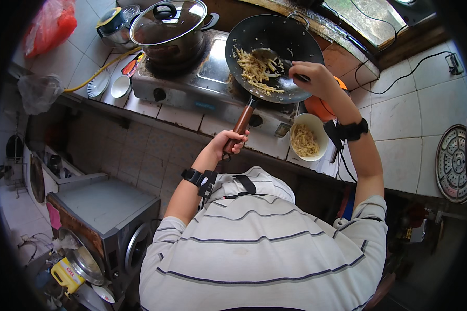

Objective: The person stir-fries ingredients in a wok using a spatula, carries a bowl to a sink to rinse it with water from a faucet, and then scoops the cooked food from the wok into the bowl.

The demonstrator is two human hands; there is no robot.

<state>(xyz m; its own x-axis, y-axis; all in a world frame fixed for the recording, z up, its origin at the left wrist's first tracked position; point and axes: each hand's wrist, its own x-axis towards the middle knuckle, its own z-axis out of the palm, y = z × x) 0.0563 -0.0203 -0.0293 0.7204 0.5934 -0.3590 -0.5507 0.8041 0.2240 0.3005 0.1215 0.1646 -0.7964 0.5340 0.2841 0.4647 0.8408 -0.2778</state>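
My left hand (232,143) is closed around the brown wooden handle (243,123) of a dark wok (295,42), which sits on the right side of a gas stove (214,85). In my right hand (310,76) is the black handle of a ladle (265,55); its bowl rests among pale, strip-cut food (253,72) in the wok's left half. Below the wok's right side, a white bowl (325,147) on the counter edge holds similar strips of food.
A lidded pot (171,42) covers the left burner. Small white dishes (120,86) and a yellow hose (97,73) lie left of the stove. An orange object (322,107) stands behind the bowl. A perforated metal steamer plate (453,163) leans at the right wall.
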